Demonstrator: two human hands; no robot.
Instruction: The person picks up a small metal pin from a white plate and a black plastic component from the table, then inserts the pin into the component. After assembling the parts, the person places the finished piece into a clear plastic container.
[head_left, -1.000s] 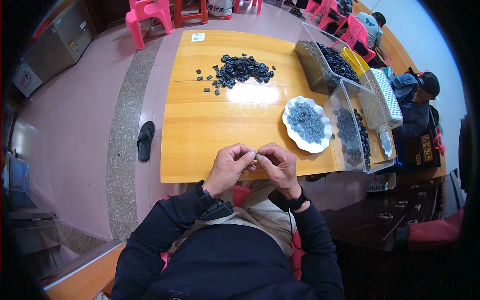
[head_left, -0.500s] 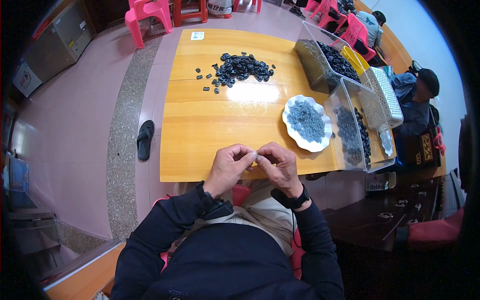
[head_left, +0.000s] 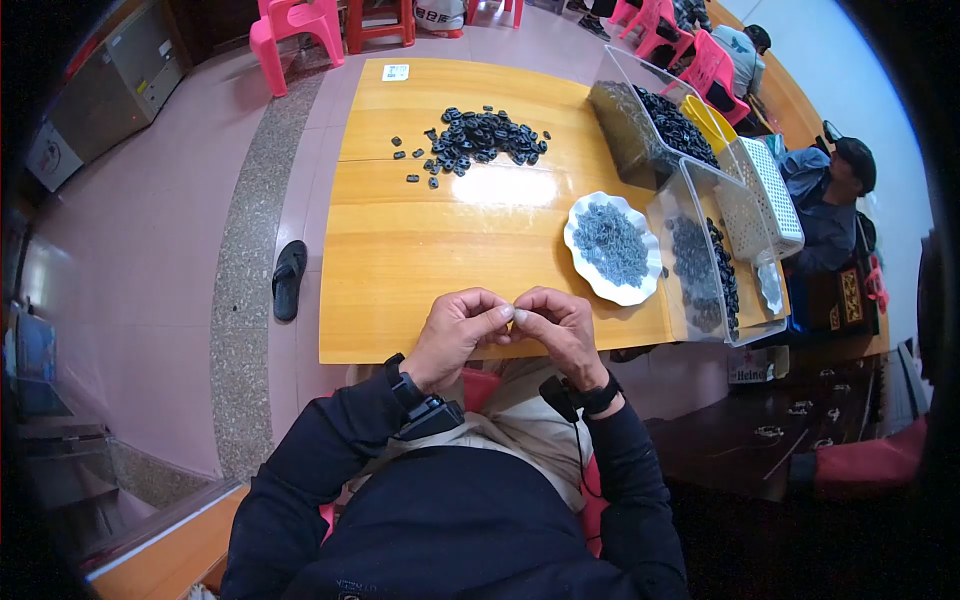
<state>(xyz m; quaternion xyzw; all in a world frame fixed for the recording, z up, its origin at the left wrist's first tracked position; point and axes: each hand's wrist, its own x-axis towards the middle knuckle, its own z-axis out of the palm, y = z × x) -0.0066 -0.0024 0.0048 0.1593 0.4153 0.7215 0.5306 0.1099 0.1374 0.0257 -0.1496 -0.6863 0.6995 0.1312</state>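
Observation:
Over the near edge of the wooden table (head_left: 420, 270), my left hand (head_left: 460, 330) and my right hand (head_left: 557, 332) meet thumb to thumb. Both are closed in a pinch, and whatever sits between the fingertips is hidden or too small to name. To the right of my right hand lies a white scalloped plate (head_left: 635, 293) with many small translucent grey-blue pieces (head_left: 612, 243). Farther off, a loose pile of small black plastic parts (head_left: 485, 135) is spread on the table, several of them lying apart at its left.
Along the right side stand a clear bin (head_left: 700, 290) of black parts, a taller clear bin (head_left: 625, 120), a white perforated basket (head_left: 770, 195) and a yellow container (head_left: 712, 125). A person (head_left: 835, 200) sits beyond them. A black slipper (head_left: 289, 280) lies on the floor at left.
My fingertips have shifted slightly against each other, and my right wrist has turned a little. The person at right has raised their head. The pile and plate stay put.

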